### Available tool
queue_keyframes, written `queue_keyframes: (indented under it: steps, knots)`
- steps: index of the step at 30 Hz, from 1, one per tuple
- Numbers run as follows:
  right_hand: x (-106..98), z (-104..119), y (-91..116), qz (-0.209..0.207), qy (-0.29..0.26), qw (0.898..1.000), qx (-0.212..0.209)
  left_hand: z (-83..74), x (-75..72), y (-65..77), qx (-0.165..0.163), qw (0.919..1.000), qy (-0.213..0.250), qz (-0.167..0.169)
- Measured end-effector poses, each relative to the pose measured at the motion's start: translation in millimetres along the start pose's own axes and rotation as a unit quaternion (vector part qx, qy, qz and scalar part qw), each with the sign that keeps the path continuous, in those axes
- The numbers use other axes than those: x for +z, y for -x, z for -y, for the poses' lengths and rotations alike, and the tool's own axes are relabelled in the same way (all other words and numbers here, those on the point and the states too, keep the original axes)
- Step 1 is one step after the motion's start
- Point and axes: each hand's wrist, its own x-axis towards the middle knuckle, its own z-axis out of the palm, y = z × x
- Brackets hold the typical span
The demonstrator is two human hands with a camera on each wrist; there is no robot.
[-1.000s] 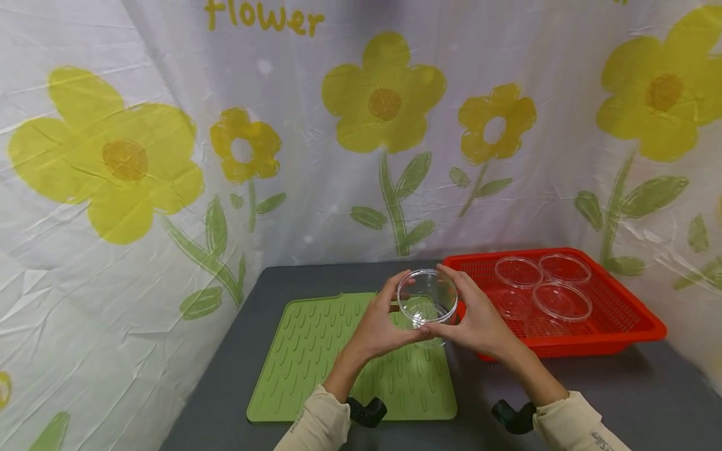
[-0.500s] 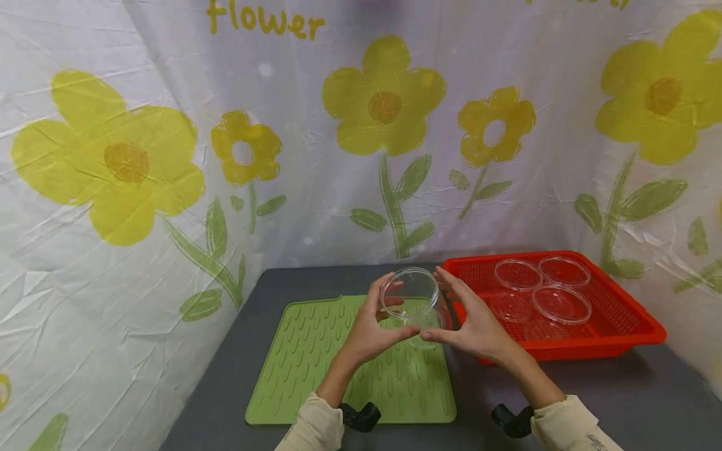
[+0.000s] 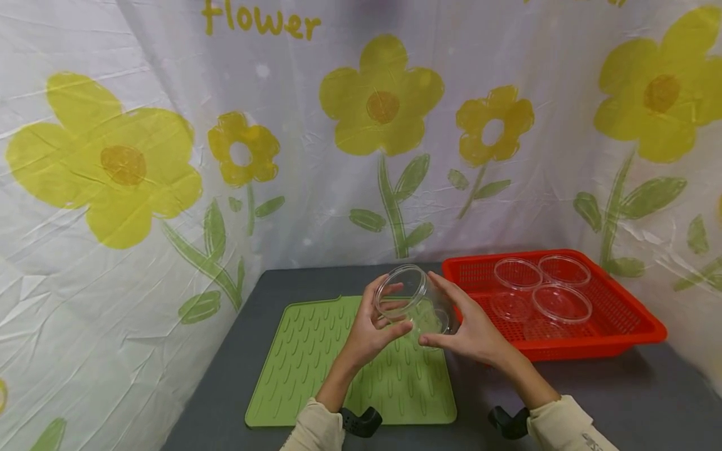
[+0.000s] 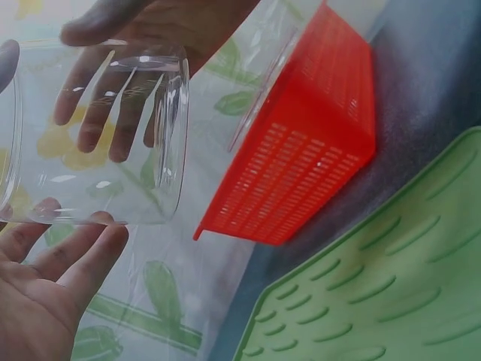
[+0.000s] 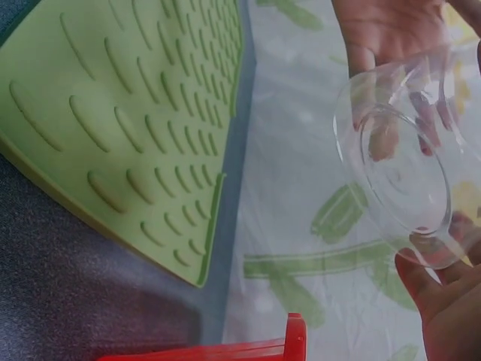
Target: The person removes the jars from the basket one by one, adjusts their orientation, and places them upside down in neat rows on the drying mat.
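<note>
A clear round jar (image 3: 402, 297) hangs in the air above the green mat, held between both hands. It is tilted, its rim to the left and its base toward the right. My left hand (image 3: 366, 335) holds it by the rim side, thumb in front and fingers behind. On the base side my right hand (image 3: 479, 332) holds it with spread fingers and thumb. In the left wrist view the see-through jar (image 4: 90, 180) has nothing visible inside. The right wrist view shows rings on the jar's base (image 5: 406, 169).
A green ridged mat (image 3: 304, 376) lies on the dark grey table (image 3: 220, 388). On the right stands a red perforated basket (image 3: 626, 326) with several clear round containers (image 3: 561, 304). A flower-printed curtain (image 3: 316, 219) hangs behind the table.
The jar has tilted, its rim shifting left and its base swinging right. My left hand has moved slightly left with it; the thumbs have drawn apart.
</note>
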Motion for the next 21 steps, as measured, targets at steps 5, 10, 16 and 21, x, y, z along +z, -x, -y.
queue_keyframes:
  steps: [5,10,16,21]
  knots:
    - [0,1,-1,0.001,-0.003,1.0,-0.014,-0.4,2.1,-0.9,0.005,0.9999,0.016,0.002]
    - [-1,0,-1,0.002,-0.003,1.0,-0.019,0.1,2.8,-1.3,0.011,0.9997,0.022,0.008]
    - [-2,-1,0,-0.004,0.008,1.0,-0.018,-3.0,-0.2,0.1,0.008,0.9999,-0.001,0.013]
    - [-3,-2,1,-0.006,0.03,0.999,-0.021,-7.9,-9.3,0.9,0.041,0.9954,-0.086,-0.011]
